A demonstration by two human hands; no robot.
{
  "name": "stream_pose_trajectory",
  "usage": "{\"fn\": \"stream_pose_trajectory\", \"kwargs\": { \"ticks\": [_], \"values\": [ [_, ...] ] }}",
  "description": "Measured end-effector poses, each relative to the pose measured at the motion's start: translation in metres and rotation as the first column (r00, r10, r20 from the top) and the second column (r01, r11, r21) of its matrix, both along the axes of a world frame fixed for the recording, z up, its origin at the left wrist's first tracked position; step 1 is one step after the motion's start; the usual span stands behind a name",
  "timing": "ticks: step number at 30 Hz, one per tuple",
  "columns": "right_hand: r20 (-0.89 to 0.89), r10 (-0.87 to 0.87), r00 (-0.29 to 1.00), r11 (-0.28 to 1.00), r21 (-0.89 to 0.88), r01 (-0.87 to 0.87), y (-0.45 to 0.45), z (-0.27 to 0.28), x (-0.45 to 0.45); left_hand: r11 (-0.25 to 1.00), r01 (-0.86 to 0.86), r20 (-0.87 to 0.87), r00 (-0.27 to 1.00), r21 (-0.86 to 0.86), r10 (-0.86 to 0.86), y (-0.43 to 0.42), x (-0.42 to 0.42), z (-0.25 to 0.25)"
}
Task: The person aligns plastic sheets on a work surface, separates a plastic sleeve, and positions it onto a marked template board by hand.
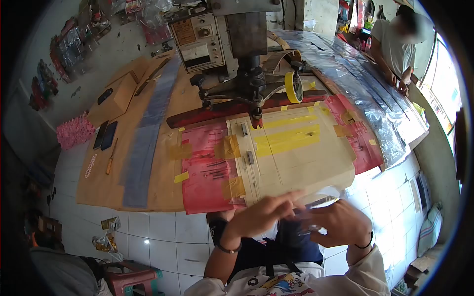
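My left hand (261, 215) is just off the table's front edge, its index finger stretched to the right and its fingertips smeared by motion. Facing it, my right hand (340, 224) has its fingers curled inward; what they grip is too blurred to name. A dark, blurred thing (295, 231) shows between the hands. Above my right hand, a pale, see-through sheet-like thing (328, 193) sticks up; I cannot tell whether it is held. Beyond the hands lies a beige board (311, 165) with yellow tape strips (289, 140) and two small metal blocks, over red sheeting (205, 170).
A press machine (254, 86) with a red bar (207, 114) stands over the board. A yellow tape roll (293, 88) hangs on it. Phones (108, 135) and a screwdriver (109, 165) lie left. Another person (397, 42) works at the far right, beside clear plastic sheets (340, 64). A stool (133, 278) stands below left.
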State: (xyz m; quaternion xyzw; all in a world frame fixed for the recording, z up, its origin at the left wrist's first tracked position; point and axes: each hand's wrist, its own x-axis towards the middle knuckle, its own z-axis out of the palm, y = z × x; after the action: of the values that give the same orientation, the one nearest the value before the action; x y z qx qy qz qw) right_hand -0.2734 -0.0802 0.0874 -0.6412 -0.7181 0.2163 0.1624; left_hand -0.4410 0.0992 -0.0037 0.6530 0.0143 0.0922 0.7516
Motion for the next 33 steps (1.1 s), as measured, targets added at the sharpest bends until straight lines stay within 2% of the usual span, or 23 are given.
{"fn": "stream_pose_trajectory", "kwargs": {
  "ticks": [1, 2, 4, 5, 6, 7, 8, 10, 11, 12, 14, 15, 16, 17, 19, 20, 22, 23, 24, 26, 27, 30, 33],
  "values": [
    [0.043, 0.014, 0.999, 0.997, -0.071, -0.011, 0.002, -0.005, -0.004, 0.994, 0.1, 0.005, 0.995, -0.051, -0.1, -0.009, -0.001, -0.002],
    [0.047, 0.003, 0.999, 0.977, -0.212, 0.007, 0.005, 0.002, -0.008, 0.991, 0.131, -0.031, 0.991, -0.028, -0.132, -0.014, -0.002, 0.002],
    [-0.067, 0.135, 0.989, 0.988, -0.072, -0.14, 0.002, -0.034, 0.001, 0.979, 0.203, -0.109, 0.974, 0.012, -0.201, -0.024, -0.003, 0.015],
    [-0.066, 0.168, 0.984, 0.981, -0.083, -0.173, 0.001, -0.042, 0.001, 0.989, 0.131, -0.031, 0.991, 0.075, -0.129, -0.029, -0.001, 0.006],
    [-0.259, 0.122, 0.958, 0.992, 0.007, -0.124, -0.001, -0.051, -0.005, 0.99, 0.053, 0.055, 0.997, 0.134, -0.061, -0.036, 0.0, -0.003],
    [-0.26, 0.16, 0.952, 0.987, 0.011, -0.163, -0.001, -0.052, -0.003, 0.982, -0.031, 0.147, 0.989, 0.187, 0.003, -0.038, 0.002, -0.01],
    [-0.261, 0.197, 0.945, 0.98, 0.015, -0.2, 0.003, -0.049, -0.004, 0.959, -0.019, 0.147, 0.989, 0.282, -0.023, -0.036, 0.002, -0.015],
    [-0.129, 0.12, 0.984, 0.966, -0.214, -0.145, -0.007, -0.054, 0.007, 1.0, -0.012, 0.164, 0.986, 0.016, 0.009, -0.039, 0.004, -0.017],
    [-0.219, 0.029, 0.975, 0.994, -0.096, -0.051, -0.01, -0.053, 0.01, 0.993, -0.009, 0.169, 0.985, -0.118, 0.029, -0.041, 0.004, -0.018],
    [-0.316, -0.047, 0.948, 0.998, 0.014, 0.055, -0.012, -0.05, 0.012, 0.99, -0.094, 0.263, 0.957, -0.108, 0.12, -0.039, 0.006, -0.016],
    [-0.524, -0.154, 0.838, 0.938, 0.19, 0.291, -0.016, -0.044, 0.014, 0.963, -0.25, 0.118, 0.958, -0.101, 0.261, -0.04, 0.0, -0.021],
    [-0.621, -0.209, 0.756, 0.853, 0.262, 0.451, -0.011, -0.04, 0.008, 0.943, -0.322, 0.046, 0.944, -0.088, 0.327, -0.039, -0.003, -0.018],
    [-0.71, -0.228, 0.667, 0.738, 0.321, 0.594, -0.006, -0.035, 0.002, 0.933, -0.353, 0.062, 0.935, 0.07, 0.349, -0.038, -0.007, -0.012],
    [-0.683, -0.229, 0.694, 0.709, 0.372, 0.599, -0.003, -0.038, 0.008, 0.92, -0.361, 0.032, 0.932, 0.151, 0.361, -0.041, -0.01, -0.004],
    [-0.8, -0.172, 0.575, 0.727, 0.291, 0.622, 0.005, -0.031, 0.006, 0.876, -0.363, -0.021, 0.921, 0.316, 0.389, -0.045, -0.011, 0.008],
    [-0.83, -0.136, 0.54, 0.756, 0.265, 0.598, 0.011, -0.03, 0.006, 0.77, -0.497, 0.142, 0.863, 0.399, 0.484, -0.053, -0.004, -0.001],
    [-0.891, -0.061, 0.45, 0.794, 0.23, 0.563, 0.025, -0.031, 0.006, 0.573, -0.505, 0.172, 0.827, 0.646, 0.535, -0.059, -0.006, -0.011],
    [-0.904, -0.077, 0.421, 0.81, 0.189, 0.554, 0.03, -0.029, 0.01, 0.45, -0.491, 0.194, 0.806, 0.746, 0.559, -0.062, -0.007, -0.017],
    [-0.915, -0.095, 0.391, 0.826, 0.147, 0.545, 0.035, -0.028, 0.015, 0.4, -0.532, 0.252, 0.782, 0.746, 0.571, -0.065, -0.006, -0.025],
    [-0.952, -0.097, 0.29, 0.831, 0.083, 0.55, 0.05, -0.03, 0.022, 0.354, -0.489, 0.212, 0.776, 0.798, 0.595, -0.072, -0.013, -0.035],
    [-0.944, -0.128, 0.305, 0.837, 0.062, 0.544, 0.056, -0.029, 0.024, 0.33, -0.465, 0.192, 0.771, 0.822, 0.607, -0.074, -0.015, -0.035],
    [-0.924, -0.181, 0.337, 0.838, 0.035, 0.545, 0.071, -0.024, 0.031, 0.398, -0.46, 0.138, 0.773, 0.794, 0.619, -0.076, -0.025, -0.03],
    [-0.923, -0.158, 0.352, 0.819, 0.076, 0.568, 0.088, -0.026, 0.039, 0.574, -0.345, -0.069, 0.812, 0.743, 0.579, -0.071, -0.033, -0.03]
  ]
}}
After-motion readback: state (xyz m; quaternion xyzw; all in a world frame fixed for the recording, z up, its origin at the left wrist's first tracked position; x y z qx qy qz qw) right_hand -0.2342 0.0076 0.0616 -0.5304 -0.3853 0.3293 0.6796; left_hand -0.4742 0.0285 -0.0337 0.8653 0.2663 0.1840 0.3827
